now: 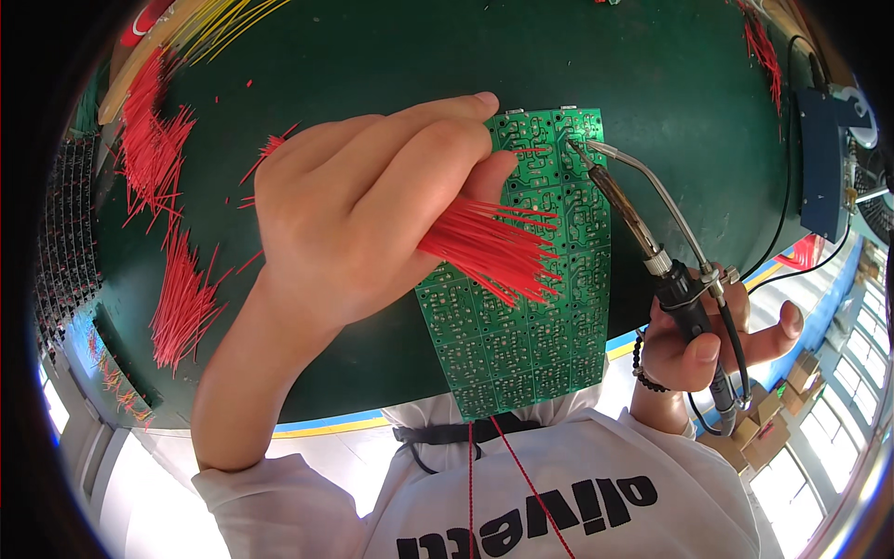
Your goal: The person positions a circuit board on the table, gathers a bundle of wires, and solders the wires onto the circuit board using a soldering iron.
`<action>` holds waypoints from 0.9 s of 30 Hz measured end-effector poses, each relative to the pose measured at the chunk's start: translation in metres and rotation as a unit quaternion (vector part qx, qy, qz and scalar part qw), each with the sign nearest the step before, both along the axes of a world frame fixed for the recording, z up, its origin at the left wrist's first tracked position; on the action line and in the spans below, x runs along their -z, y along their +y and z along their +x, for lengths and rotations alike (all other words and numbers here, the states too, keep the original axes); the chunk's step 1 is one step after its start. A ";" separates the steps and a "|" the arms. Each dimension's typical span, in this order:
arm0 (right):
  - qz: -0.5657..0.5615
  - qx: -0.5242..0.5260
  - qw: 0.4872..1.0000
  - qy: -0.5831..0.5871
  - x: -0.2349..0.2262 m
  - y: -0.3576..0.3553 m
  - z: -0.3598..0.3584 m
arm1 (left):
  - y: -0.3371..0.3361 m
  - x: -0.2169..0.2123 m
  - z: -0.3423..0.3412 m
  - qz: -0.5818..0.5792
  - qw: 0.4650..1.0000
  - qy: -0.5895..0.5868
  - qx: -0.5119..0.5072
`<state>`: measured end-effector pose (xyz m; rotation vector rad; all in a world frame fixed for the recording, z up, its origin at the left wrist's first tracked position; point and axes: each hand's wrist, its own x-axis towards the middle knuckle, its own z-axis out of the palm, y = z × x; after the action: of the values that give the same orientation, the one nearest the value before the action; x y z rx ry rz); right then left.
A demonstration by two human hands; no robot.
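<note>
My left hand point(358, 191) is closed round a bundle of red wires point(494, 250), whose ends fan out over a green circuit board panel point(484, 345). Its thumb and forefinger are near the panel's far left edge, where a single red wire end point(531, 150) lies over the board. My right hand point(684, 349) grips a soldering iron point(687, 296) with a curved metal tube point(663, 191) clamped alongside. The iron's tip meets or hovers just above the far right of the panel; contact is hard to tell. The panel reaches over the table's near edge.
Loose piles of red wires point(154, 154) lie on the green table point(372, 56) at the left, with yellow wires point(223, 28) at the far left. A dark blue box point(821, 168) stands at the right, cables running beside it. Dark boards point(70, 233) line the left edge.
</note>
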<state>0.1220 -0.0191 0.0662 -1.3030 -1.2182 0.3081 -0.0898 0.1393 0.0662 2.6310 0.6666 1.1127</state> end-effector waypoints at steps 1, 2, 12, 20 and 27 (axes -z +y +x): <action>-0.007 0.000 1.000 -0.002 -0.002 0.000 -0.003 | 0.000 -0.001 0.000 -0.001 1.000 0.002 0.004; -0.013 0.000 1.000 -0.005 -0.003 -0.001 -0.006 | 0.000 0.000 0.000 -0.001 1.000 0.001 0.004; 0.039 -0.149 0.982 0.108 0.008 -0.013 0.004 | 0.000 0.001 0.000 0.008 1.000 -0.001 0.000; -0.020 -0.017 1.000 -0.015 0.006 -0.010 0.003 | 0.000 -0.001 0.002 0.007 1.000 0.005 -0.005; 0.011 -0.008 1.000 0.019 0.013 -0.014 0.008 | 0.000 0.001 0.000 0.008 1.000 0.002 -0.003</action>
<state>0.1299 -0.0329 0.0529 -1.2644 -1.1965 0.3289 -0.0893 0.1396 0.0653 2.6465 0.6700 1.1186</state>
